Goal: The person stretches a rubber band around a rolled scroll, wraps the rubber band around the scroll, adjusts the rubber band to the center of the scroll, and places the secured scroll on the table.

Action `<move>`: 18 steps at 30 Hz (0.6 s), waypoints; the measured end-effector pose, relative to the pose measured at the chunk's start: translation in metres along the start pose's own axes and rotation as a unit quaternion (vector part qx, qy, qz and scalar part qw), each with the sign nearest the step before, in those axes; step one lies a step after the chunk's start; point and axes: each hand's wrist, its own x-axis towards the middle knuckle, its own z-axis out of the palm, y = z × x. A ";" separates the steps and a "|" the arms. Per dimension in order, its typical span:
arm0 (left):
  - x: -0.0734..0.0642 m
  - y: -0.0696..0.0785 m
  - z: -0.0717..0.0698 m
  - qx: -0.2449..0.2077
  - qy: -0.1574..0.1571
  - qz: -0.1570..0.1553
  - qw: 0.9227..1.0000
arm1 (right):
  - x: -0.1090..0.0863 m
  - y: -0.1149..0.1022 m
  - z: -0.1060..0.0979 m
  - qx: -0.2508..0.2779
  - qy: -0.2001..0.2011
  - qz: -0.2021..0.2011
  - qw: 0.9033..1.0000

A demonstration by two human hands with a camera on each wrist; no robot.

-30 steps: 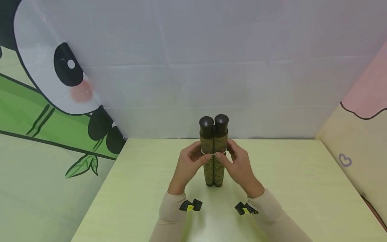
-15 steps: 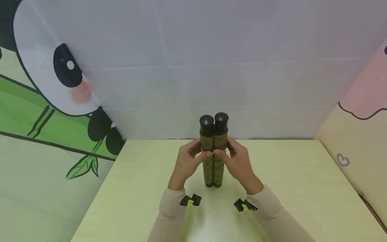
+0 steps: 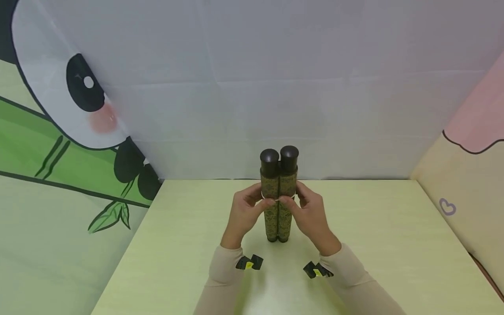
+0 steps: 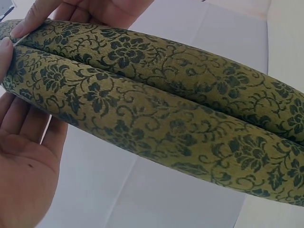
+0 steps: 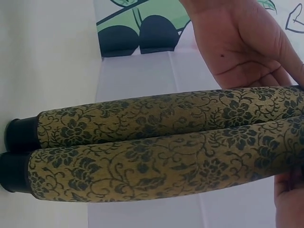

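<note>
A scroll [image 3: 270,188] with two patterned rolls stands upright between both hands in the head view. Dark rounded knobs cap its ends. Green-gold floral cloth covers the rolls, seen closely in the left wrist view. My left hand [image 3: 245,211] grips its left side, with the thumb on the front and fingers reaching round the side. On the right side, my right hand [image 3: 312,213] mirrors that hold. Both thumbs almost meet over a thin white cord [image 3: 278,200] around the rolls. Fingertips behind the scroll are hidden. Whether its lower knobs [image 5: 19,135] touch the table is unclear.
A pale yellow-green table [image 3: 177,262] spreads below the hands. Behind it hangs a whitish cloth backdrop [image 3: 252,87]. Printed side panels show a cartoon panda [image 3: 59,87] on the left and a pink shape [image 3: 484,113] on the right.
Both hands keep their hold on the scroll. The cord, mostly covered by the thumbs half a second ago, shows again between them, slightly higher than a second ago.
</note>
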 end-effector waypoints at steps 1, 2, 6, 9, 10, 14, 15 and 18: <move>0.000 0.000 0.000 -0.001 0.001 -0.002 1.000 | 0.000 0.000 0.001 0.002 0.002 0.004 1.000; 0.000 0.000 -0.001 -0.002 0.003 -0.005 1.000 | -0.001 0.000 0.001 0.003 0.003 0.008 1.000; -0.003 0.000 -0.004 -0.008 0.007 -0.012 1.000 | -0.003 -0.001 0.006 0.006 0.005 0.012 1.000; -0.005 0.000 -0.006 -0.010 0.007 -0.013 1.000 | -0.003 -0.003 0.008 0.004 0.005 0.009 1.000; -0.005 0.000 -0.007 -0.011 0.007 -0.013 1.000 | -0.004 -0.003 0.009 0.003 0.006 0.009 1.000; -0.007 -0.001 -0.009 -0.011 0.008 -0.018 1.000 | -0.007 -0.003 0.012 -0.008 0.007 0.023 1.000; -0.008 -0.001 -0.010 -0.011 0.008 -0.021 1.000 | -0.007 -0.003 0.013 -0.013 0.007 0.025 1.000; -0.011 -0.002 -0.011 -0.013 0.009 -0.027 1.000 | -0.008 -0.008 0.016 -0.017 0.006 0.023 1.000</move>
